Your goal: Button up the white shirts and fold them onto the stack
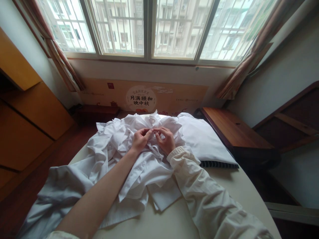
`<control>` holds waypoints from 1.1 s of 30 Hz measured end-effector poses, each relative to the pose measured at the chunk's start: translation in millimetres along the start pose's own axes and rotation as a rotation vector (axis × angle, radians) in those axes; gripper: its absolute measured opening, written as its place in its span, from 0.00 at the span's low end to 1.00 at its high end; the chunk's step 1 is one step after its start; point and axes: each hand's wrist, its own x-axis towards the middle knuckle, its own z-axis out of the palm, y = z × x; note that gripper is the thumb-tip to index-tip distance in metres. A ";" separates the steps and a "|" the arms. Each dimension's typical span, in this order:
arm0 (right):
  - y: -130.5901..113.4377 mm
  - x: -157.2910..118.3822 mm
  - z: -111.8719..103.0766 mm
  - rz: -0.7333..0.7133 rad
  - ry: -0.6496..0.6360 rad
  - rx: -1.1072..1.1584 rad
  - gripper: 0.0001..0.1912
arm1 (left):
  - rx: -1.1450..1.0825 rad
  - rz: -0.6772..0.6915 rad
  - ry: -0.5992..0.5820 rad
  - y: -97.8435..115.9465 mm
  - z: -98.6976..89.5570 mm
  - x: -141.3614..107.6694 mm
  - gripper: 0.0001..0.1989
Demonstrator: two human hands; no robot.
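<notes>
- From my remote seat: heap of thin, crumpled white cloth [117,136] on the pale cream, round-edged surface [246,196], spread mainly under and left of the hands; one end trails toward the near left edge.
- Left hand [141,138]: over the upper middle of the heap, fingers bent, thumb and index tips drawn together. Right hand [166,140]: close beside it, fingers curled inward, tips nearly meeting the left's. I read a fine pinch on the fabric, but cannot tell what, if anything, either set grasps; the spot is too small.
- Right arm in a loose cream sleeve with a gathered cuff [178,152]; left forearm bare.
- Just right of the heap: smoother, flatter white fabric [205,137], a black strip with pale lines [219,164] showing under its near edge.
- Handling, my judgement: light fingertip pinches suit this thin cloth; a full fist would add creases. Best to steady with one hand and work with the other, with small movements.
- Watch the trailing end: its weight could drag on the pinch. Some slack near the fingertips would help, and that loose cuff is best clear of the folds.
</notes>
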 end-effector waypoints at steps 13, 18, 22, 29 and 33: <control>9.3 -0.7 8.5 0.132 0.019 0.184 0.13 | 0.054 0.058 -0.025 3.2 0.4 -2.0 0.16; 11.1 -0.6 8.7 0.089 0.001 0.160 0.11 | 0.093 0.087 -0.056 6.2 -0.9 -3.8 0.15; 8.4 0.2 6.5 0.061 -0.013 0.051 0.08 | 0.066 0.073 -0.064 5.9 -0.4 -3.7 0.16; 7.1 0.6 5.1 0.028 -0.012 -0.072 0.06 | 0.027 0.054 -0.054 3.2 0.5 -2.8 0.18; 7.4 0.2 5.0 0.012 -0.004 -0.076 0.07 | 0.047 0.048 -0.033 4.5 1.5 -3.7 0.16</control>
